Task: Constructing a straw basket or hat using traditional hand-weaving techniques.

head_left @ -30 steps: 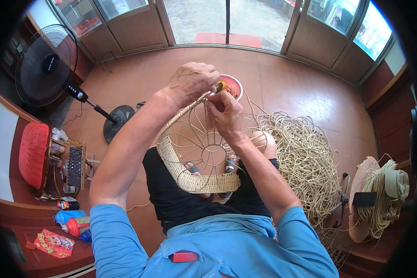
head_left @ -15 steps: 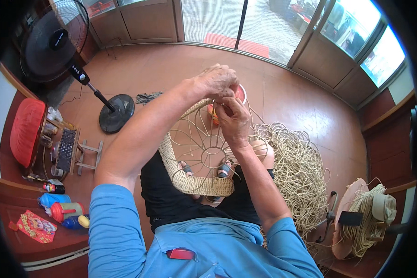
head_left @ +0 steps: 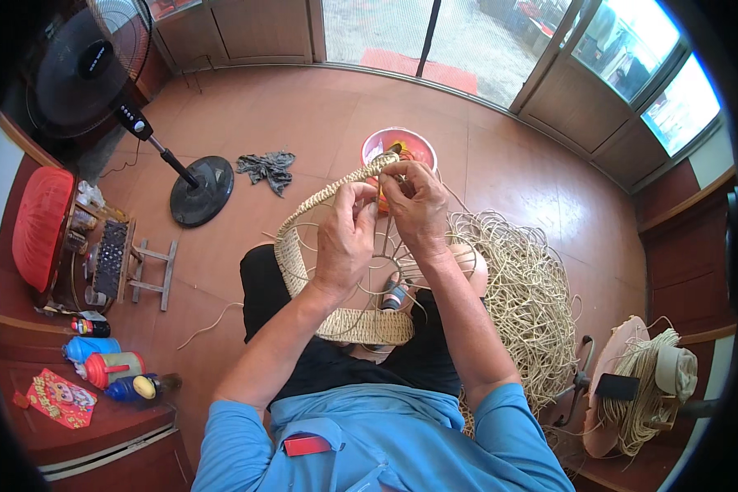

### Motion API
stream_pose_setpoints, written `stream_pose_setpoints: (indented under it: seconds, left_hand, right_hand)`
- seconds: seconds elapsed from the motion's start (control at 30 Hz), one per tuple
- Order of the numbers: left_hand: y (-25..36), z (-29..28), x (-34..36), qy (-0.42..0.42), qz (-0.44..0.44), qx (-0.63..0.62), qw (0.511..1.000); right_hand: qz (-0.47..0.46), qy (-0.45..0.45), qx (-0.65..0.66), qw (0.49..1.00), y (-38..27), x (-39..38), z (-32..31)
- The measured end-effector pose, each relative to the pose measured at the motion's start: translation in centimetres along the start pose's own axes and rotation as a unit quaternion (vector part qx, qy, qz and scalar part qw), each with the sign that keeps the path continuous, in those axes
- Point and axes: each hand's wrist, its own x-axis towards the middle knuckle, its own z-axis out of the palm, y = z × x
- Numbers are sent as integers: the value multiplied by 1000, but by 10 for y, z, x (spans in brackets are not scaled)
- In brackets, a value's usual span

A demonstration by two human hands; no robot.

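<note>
A partly woven frame (head_left: 361, 328) of metal spokes, with a band of pale cord weaving round part of its rim, rests between my bare knees and black shorts. My left hand (head_left: 344, 238) is curled inside the frame, left of centre, fingertips pinched around a strand of cord. My right hand (head_left: 414, 205) is higher and to the right, closed on the cord at the far end of the woven band, beside a thin upright spoke. A pink basin (head_left: 418, 146) with yellow and dark items sits just beyond, partly hidden by the band and my hand.
A large tangled heap of cord (head_left: 517, 303) lies at right, beside a cord coil (head_left: 640, 377) on a stool. At left stand a fan (head_left: 201, 201), a red covered tray (head_left: 41, 221), a small wooden stool (head_left: 156, 271) and bottles (head_left: 115, 369). A grey rag (head_left: 266, 172) lies near the fan.
My left hand has come down from above the rim, toward me and into the frame's left half. My right hand has shifted slightly rightward. The view has turned a little, showing more rag and basin.
</note>
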Motion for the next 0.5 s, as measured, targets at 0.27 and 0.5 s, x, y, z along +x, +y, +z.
stream_pose_setpoints:
  seconds: [0.27, 0.5]
  left_hand:
    - [-14, 21, 1, 24, -69, -78, 994]
    - [-21, 29, 7, 1, -93, -80, 992]
  right_hand:
    - [107, -37, 36, 993, -1, 4, -3]
    - [85, -30, 62, 994, 17, 5, 2]
